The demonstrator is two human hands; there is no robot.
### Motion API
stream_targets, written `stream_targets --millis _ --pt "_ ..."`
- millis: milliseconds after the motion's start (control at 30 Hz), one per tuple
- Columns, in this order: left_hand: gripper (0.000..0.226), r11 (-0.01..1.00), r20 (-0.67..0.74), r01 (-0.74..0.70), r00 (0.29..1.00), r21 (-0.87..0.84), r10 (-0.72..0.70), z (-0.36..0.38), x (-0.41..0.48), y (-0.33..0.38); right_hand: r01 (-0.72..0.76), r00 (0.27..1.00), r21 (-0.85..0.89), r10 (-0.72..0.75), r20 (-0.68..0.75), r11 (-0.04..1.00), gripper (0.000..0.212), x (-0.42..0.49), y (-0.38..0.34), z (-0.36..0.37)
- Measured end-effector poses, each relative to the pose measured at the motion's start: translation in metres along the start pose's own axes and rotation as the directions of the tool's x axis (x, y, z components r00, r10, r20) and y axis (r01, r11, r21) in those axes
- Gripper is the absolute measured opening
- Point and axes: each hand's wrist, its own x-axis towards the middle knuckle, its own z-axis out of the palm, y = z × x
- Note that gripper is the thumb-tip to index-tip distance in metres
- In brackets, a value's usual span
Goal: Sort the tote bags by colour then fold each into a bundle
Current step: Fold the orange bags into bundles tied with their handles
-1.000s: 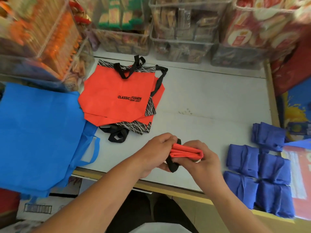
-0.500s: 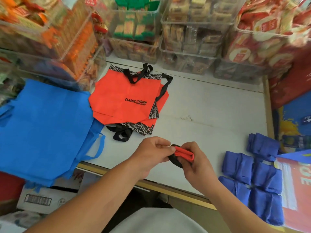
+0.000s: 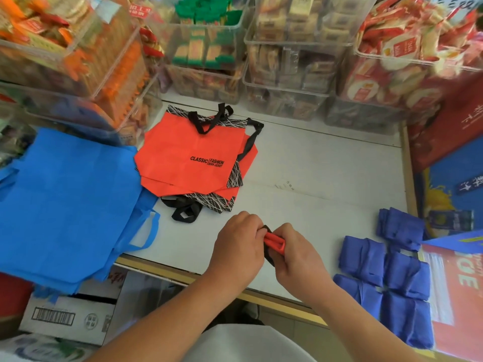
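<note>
Both my hands hold a tightly folded orange tote bag (image 3: 274, 242) with a black handle just above the near edge of the white table (image 3: 326, 184). My left hand (image 3: 239, 242) grips its left end, and my right hand (image 3: 296, 253) pinches its right end. A stack of flat orange tote bags (image 3: 188, 158) printed "CLASSIC FASHION" lies at the back left of the table. Flat light blue tote bags (image 3: 65, 199) hang over the left edge. Several dark blue folded bundles (image 3: 384, 278) sit at the near right.
Clear plastic bins of packaged snacks (image 3: 287, 61) line the back of the table and its left side. Red and blue cartons (image 3: 454, 158) stand along the right. A cardboard box with a barcode (image 3: 65, 317) sits below the table at the left.
The orange bag between my hands has been folded smaller, from a longer strip to a tight bundle. My hands have closed in on each other.
</note>
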Motion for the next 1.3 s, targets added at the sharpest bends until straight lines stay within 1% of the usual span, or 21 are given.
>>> stream_targets --millis 100,167,233,333,400,500,567,633,700,733,767,833,900,933,1000,1067,1100,1133,1200,1233,1300 --pt "0.011 0.999 0.056 0.044 0.998 -0.012 -0.043 0.004 -0.006 0.002 -0.035 0.998 0.068 0.032 0.049 0.997 0.031 -0.002 0.001 0.005" --pt "0.009 0.993 0.054 0.093 0.995 -0.075 -0.089 0.003 -0.007 0.005 0.018 1.0 0.04 -0.019 0.002 0.999 0.041 -0.002 0.0 0.007" --pt "0.008 0.979 0.056 0.15 0.988 -0.14 -0.144 0.0 -0.001 0.007 0.058 0.995 0.034 -0.055 -0.082 0.998 0.044 -0.002 0.001 0.008" --pt "0.019 0.915 0.133 0.322 0.946 -0.242 -0.297 -0.005 0.006 0.009 -0.005 0.992 0.162 0.025 -0.124 0.987 0.033 -0.008 0.003 0.012" --pt "0.028 0.872 0.138 0.387 0.922 -0.301 -0.361 -0.007 0.006 0.012 -0.014 0.99 0.233 0.046 -0.136 0.973 0.032 -0.011 0.002 0.012" --pt "0.027 0.837 0.115 0.41 0.911 -0.362 -0.397 -0.01 0.007 0.014 0.024 0.983 0.203 0.014 -0.184 0.979 0.035 -0.016 -0.004 0.009" --pt "0.02 0.796 0.153 0.443 0.895 -0.412 -0.419 -0.01 0.007 0.013 0.041 0.978 0.189 0.0 -0.21 0.981 0.024 -0.013 -0.004 0.006" --pt "0.013 0.701 0.234 0.506 0.86 -0.503 -0.453 -0.01 0.007 0.013 0.1 0.963 0.131 -0.063 -0.261 0.986 0.017 -0.011 -0.005 0.0" --pt "0.015 0.615 0.298 0.556 0.827 -0.559 -0.477 -0.011 0.007 0.012 0.162 0.949 0.068 -0.136 -0.284 0.984 0.017 -0.011 -0.005 -0.004" --pt "0.016 0.611 0.303 0.56 0.824 -0.56 -0.478 -0.01 0.008 0.012 0.174 0.948 0.053 -0.152 -0.279 0.983 0.018 -0.011 -0.005 -0.005" --pt "0.017 0.638 0.289 0.549 0.833 -0.539 -0.472 -0.009 0.008 0.01 0.179 0.95 0.036 -0.163 -0.266 0.983 0.017 -0.011 -0.004 -0.005" --pt "0.015 0.747 0.226 0.486 0.874 -0.453 -0.431 -0.007 0.007 0.008 0.186 0.959 -0.005 -0.183 -0.217 0.983 0.014 -0.01 -0.001 -0.003" --pt "0.011 0.845 0.2 0.382 0.923 -0.374 -0.328 -0.004 0.004 0.009 0.185 0.97 -0.038 -0.188 -0.152 0.982 0.016 -0.01 -0.002 -0.002" --pt "0.009 0.868 0.206 0.339 0.938 -0.363 -0.28 -0.004 0.002 0.009 0.164 0.978 -0.03 -0.166 -0.127 0.986 0.019 -0.01 -0.005 -0.003" --pt "0.007 0.868 0.222 0.291 0.951 -0.402 -0.216 -0.004 0.004 0.01 0.074 0.993 0.033 -0.07 -0.097 0.997 0.021 -0.012 -0.008 -0.005" --pt "0.008 0.868 0.217 0.237 0.964 -0.436 -0.154 -0.009 0.007 0.01 -0.034 0.995 0.138 0.046 -0.088 0.99 0.014 -0.014 -0.011 -0.009" --pt "0.011 0.887 0.198 0.198 0.972 -0.418 -0.124 -0.011 0.009 0.008 -0.099 0.99 0.222 0.118 -0.077 0.97 0.013 -0.014 -0.013 -0.011" --pt "0.014 0.91 0.175 0.163 0.979 -0.381 -0.102 -0.013 0.01 0.005 -0.173 0.976 0.334 0.206 -0.065 0.926 0.016 -0.013 -0.016 -0.013" --pt "0.02 0.919 0.18 0.168 0.978 -0.357 -0.109 -0.015 0.009 -0.002 -0.282 0.925 0.57 0.375 -0.05 0.772 0.019 -0.013 -0.024 -0.018" --pt "0.025 0.894 0.223 0.21 0.966 -0.396 -0.128 -0.016 0.007 -0.002 -0.307 0.9 0.646 0.434 -0.041 0.698 0.02 -0.012 -0.028 -0.021" --pt "0.033 0.818 0.337 0.309 0.929 -0.485 -0.152 -0.014 0.002 0.0 -0.343 0.87 0.76 0.492 0.036 0.552 0.022 -0.011 -0.032 -0.026"
